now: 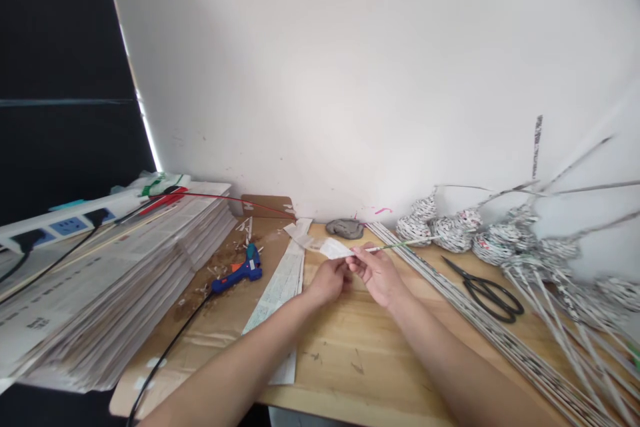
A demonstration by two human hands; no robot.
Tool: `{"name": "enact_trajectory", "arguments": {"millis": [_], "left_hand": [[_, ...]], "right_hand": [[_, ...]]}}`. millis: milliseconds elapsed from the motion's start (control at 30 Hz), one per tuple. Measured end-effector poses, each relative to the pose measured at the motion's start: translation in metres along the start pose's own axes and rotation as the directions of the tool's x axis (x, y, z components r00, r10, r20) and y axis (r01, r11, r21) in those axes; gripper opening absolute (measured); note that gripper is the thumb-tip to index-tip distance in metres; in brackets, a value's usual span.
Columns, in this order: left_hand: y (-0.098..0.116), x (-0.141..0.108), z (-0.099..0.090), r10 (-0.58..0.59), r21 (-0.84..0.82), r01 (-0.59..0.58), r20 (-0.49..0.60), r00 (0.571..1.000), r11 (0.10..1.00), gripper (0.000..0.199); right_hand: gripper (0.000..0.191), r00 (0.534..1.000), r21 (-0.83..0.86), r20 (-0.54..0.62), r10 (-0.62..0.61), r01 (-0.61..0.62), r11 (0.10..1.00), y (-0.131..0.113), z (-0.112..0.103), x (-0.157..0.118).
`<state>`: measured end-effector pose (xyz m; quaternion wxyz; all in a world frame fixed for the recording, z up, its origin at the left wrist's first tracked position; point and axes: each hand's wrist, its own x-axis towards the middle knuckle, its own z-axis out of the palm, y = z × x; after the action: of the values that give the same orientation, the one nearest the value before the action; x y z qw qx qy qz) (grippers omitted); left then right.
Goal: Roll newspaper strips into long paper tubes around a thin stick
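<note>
Near the middle of the table, my left hand [327, 282] pinches a strip of newspaper [336, 249] at its lower edge. My right hand [379, 275] is closed around the right end of the same strip, where the paper wraps narrowly about a thin stick [407, 242] that points out to the right. The hands are almost touching, and the fingertips partly hide the wrapped part. The strip's loose end reaches up and left over a pile of cut newspaper strips [280, 290] lying beside my left forearm.
A blue glue gun [239, 273] lies on stained cardboard [200, 333]. Stacked newspapers [125, 280] carry a power strip [65, 220] at left. A grey lump [345, 228] sits by the wall. Rolled paper tubes [465, 320], black scissors [487, 293] and woven paper shapes [493, 245] occupy the right.
</note>
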<state>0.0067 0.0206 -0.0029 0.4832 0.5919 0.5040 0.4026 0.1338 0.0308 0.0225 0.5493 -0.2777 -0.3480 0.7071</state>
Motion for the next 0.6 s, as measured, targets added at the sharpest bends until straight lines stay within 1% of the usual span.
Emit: {"name": "enact_trajectory", "arguments": {"millis": [33,67,100,133,200,233,267,333,400,467,600], "left_hand": [[0.000,0.009,0.000,0.070,0.129,-0.064,-0.036,0.997,0.990,0.029],[0.002,0.020,0.000,0.126,0.216,-0.107,-0.076,0.989,0.971,0.031],[0.006,0.031,0.000,0.242,0.418,-0.170,-0.126,0.962,0.893,0.038],[0.010,0.043,-0.002,0.274,0.482,-0.160,-0.176,0.945,0.861,0.043],[0.018,0.067,-0.007,0.297,0.545,-0.134,-0.222,0.929,0.828,0.057],[0.021,0.077,-0.011,0.296,0.576,-0.105,-0.249,0.922,0.811,0.061],[0.022,0.086,-0.015,0.280,0.615,-0.064,-0.261,0.924,0.786,0.058],[0.022,0.100,-0.021,0.243,0.672,-0.020,-0.239,0.940,0.740,0.041],[0.017,0.107,-0.024,0.204,0.711,-0.006,-0.194,0.959,0.703,0.023],[0.013,0.111,-0.022,0.176,0.740,0.000,-0.160,0.971,0.672,0.022],[0.009,0.112,-0.014,0.158,0.784,-0.009,-0.113,0.981,0.621,0.034]], "right_hand": [[0.021,1.000,-0.013,0.023,0.003,-0.003,1.000,0.001,0.002,-0.002],[0.021,0.999,-0.027,0.044,0.000,0.001,1.000,0.002,0.003,-0.004],[0.021,0.998,-0.042,0.062,-0.007,0.009,0.999,0.004,0.005,-0.005],[0.022,0.997,-0.055,0.076,-0.017,0.021,0.998,0.006,0.005,-0.006],[0.023,0.995,-0.087,0.088,-0.041,0.048,0.995,0.009,0.004,-0.006],[0.025,0.995,-0.108,0.088,-0.049,0.059,0.992,0.011,0.004,-0.006],[0.026,0.995,-0.130,0.085,-0.056,0.067,0.989,0.012,0.003,-0.005],[0.027,0.995,-0.171,0.082,-0.065,0.078,0.982,0.014,0.001,-0.003],[0.028,0.995,-0.198,0.077,-0.070,0.084,0.977,0.016,0.001,-0.002],[0.027,0.994,-0.223,0.075,-0.075,0.090,0.971,0.017,0.001,-0.002],[0.028,0.994,-0.272,0.069,-0.083,0.099,0.957,0.019,0.000,-0.002]]}}
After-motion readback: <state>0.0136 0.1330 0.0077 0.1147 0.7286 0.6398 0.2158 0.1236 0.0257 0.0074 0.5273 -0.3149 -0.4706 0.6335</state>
